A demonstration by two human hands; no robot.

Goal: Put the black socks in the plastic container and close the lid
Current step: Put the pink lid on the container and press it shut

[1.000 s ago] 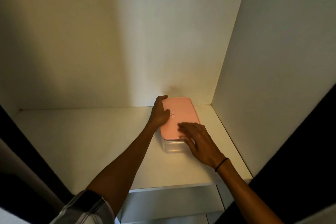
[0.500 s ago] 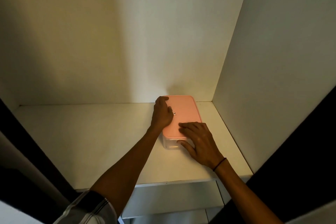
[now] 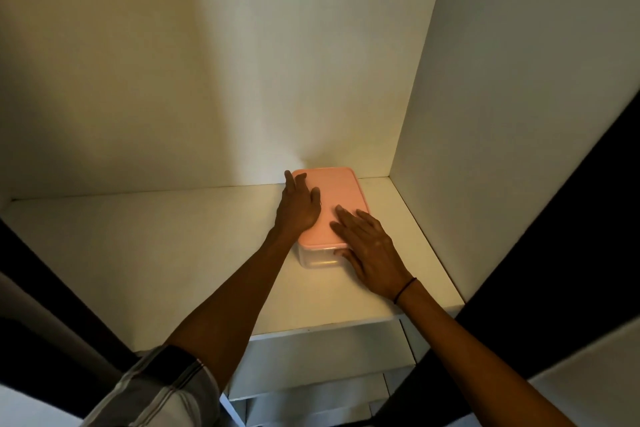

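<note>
A clear plastic container (image 3: pixel 317 258) with a pink lid (image 3: pixel 337 192) stands on a white shelf, near its back right corner. The lid lies flat on the container. My left hand (image 3: pixel 299 206) rests on the lid's left edge, fingers spread flat. My right hand (image 3: pixel 369 246) lies with its fingers on the lid's near right corner and its thumb against the clear front wall. Neither hand grips anything. No black socks are visible; the container's inside is too dim to make out.
The white shelf (image 3: pixel 156 253) sits inside a cupboard, with a back wall (image 3: pixel 242 62) and a right side wall (image 3: pixel 502 114) close to the container. White drawer fronts (image 3: pixel 322 364) lie below the shelf's front edge. Dark door edges frame both sides.
The container has shifted slightly toward the back wall. My left hand has flattened and slid further over the lid's left edge. My right hand stays on the near right corner.
</note>
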